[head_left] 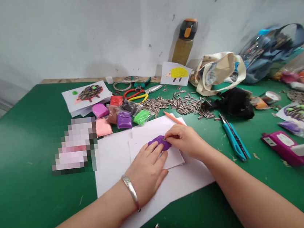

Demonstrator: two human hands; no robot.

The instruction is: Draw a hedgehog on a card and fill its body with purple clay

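A flattened patch of purple clay [159, 140] lies on a small white paper [177, 157], which rests on larger white sheets [112, 177]. My left hand [147, 171], with a silver bangle at the wrist, lies flat, its fingers stretched out and their tips touching the clay's left and near edge. At the clay's right side, my right hand [186, 139] pinches a small sunflower seed [164, 139] between thumb and forefinger. Part of the clay is hidden under my fingers. An orange pen [173, 118] lies just beyond my right hand.
Loose sunflower seeds [184, 105] spread behind the paper. Bagged clay [124, 120], pliers [135, 93] and scissors [152, 90] lie to their left. A teal utility knife [234, 137] and a magenta device [286, 148] are rightward. A bottle [185, 42] stands by the wall.
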